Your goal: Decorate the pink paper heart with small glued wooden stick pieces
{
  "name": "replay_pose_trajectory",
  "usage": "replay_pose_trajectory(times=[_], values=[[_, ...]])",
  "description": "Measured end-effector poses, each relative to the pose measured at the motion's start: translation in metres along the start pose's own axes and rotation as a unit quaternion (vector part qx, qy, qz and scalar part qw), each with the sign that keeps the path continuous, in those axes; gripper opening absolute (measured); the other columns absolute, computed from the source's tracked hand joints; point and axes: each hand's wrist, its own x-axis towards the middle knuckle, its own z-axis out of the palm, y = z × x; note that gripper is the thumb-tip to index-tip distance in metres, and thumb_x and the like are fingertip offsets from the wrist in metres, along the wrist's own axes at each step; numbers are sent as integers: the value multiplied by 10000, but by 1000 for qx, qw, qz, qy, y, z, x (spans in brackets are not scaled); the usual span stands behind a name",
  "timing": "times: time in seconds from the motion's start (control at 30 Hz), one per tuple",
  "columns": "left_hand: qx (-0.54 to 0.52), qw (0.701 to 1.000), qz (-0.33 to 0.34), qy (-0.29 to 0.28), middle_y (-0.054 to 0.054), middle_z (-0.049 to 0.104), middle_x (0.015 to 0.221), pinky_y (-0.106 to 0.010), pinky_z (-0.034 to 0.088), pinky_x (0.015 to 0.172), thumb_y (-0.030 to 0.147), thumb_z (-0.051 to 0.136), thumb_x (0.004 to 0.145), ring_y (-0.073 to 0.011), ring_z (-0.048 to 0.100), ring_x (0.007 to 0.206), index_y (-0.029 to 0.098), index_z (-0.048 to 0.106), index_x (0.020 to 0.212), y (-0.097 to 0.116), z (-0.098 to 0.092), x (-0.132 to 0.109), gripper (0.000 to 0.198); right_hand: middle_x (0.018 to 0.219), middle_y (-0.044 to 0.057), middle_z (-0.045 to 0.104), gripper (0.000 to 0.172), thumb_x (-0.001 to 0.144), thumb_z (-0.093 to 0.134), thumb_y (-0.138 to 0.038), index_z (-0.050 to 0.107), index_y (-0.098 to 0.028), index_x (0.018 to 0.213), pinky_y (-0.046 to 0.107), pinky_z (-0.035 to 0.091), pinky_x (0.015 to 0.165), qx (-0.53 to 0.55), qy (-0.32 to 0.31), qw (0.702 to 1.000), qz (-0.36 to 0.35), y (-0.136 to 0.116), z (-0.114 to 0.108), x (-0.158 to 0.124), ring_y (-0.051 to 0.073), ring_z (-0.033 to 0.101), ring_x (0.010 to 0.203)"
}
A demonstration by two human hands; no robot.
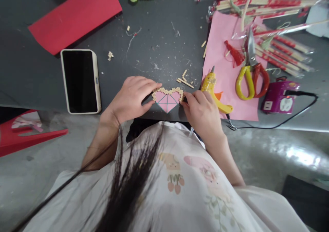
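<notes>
Currently, left hand [131,96] and right hand [202,113] hold pink paper heart [167,101] on table [154,36].
Likely light, flimsy, fragile; each grip is closed on one outer lobe edge.

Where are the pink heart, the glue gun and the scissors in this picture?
pink heart [167,101]: head view, on its pink paper centre.
glue gun [210,84]: head view, on its yellow body.
scissors [251,64]: head view, where the blades meet the handles.
</notes>
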Motion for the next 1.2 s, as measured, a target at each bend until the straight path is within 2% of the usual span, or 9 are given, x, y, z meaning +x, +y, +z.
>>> replay_pose_trajectory(times=[0.5, 0.6, 0.7, 0.83, 0.93, 1.03, 1.2], values=[[3, 1000, -3, -1, -78, 630, 1284, -459, 372, 1052, 299, 532, 889, -270, 543, 1205, 232, 546, 1320, 3, -2, 2, 437, 896, 127, 595, 289, 978, 421, -222, 636, -108, 1135, 380, 423, 718, -2, -7, 1000, 3, 0, 0, 0, 264, 475, 839], [-1, 1000, -3, 5, -75, 601, 1328, -457, 377, 1062, 327, 529, 900, -267, 522, 1234, 241, 536, 1327, 3, -3, -1, 436, 902, 128, 598, 305, 965, 453, -231, 612, -104, 1192, 386, 435, 718, -2, 1, 1000, 0, 2, -2, -2, 267, 493, 840], [2, 999, 0, 35, -77, 594, 1333, -447, 398, 1059, 342, 515, 914, -257, 524, 1227, 237, 543, 1315, 4, -6, -8, 415, 900, 119, 607, 326, 965, 462, -235, 594, -123, 1241, 383, 442, 721, 1, 26, 1000, -1, 3, -8, -7, 261, 514, 838], [33, 995, 0, 92, -73, 662, 1225, -440, 453, 997, 300, 493, 922, -243, 594, 1106, 229, 601, 1230, 10, -3, -23, 334, 846, 89, 607, 315, 984, 449, -234, 626, -139, 1227, 346, 425, 696, 11, 30, 999, -37, 1, -13, -18, 229, 499, 806], [55, 988, -11, 146, -59, 703, 1119, -422, 491, 914, 233, 488, 908, -221, 632, 997, 235, 645, 1151, 18, 6, -35, 289, 806, 71, 603, 306, 983, 468, -235, 653, -147, 1211, 334, 396, 682, 11, 37, 996, -80, -5, -7, -25, 214, 471, 769], [51, 978, 11, 201, -42, 727, 1030, -396, 507, 864, 152, 503, 877, -190, 642, 907, 241, 664, 1082, 28, 18, -45, 276, 823, 78, 613, 309, 982, 477, -259, 659, -148, 1205, 336, 374, 685, 16, 33, 994, -99, -13, 1, -29, 215, 458, 776], [44, 975, -28, 218, -22, 735, 964, -404, 513, 868, 93, 496, 856, -186, 632, 887, 256, 684, 993, 46, 34, -58, 284, 889, 101, 610, 378, 994, 446, -319, 606, -143, 1288, 348, 369, 715, 24, 17, 995, -96, -25, 8, -29, 236, 448, 834]])
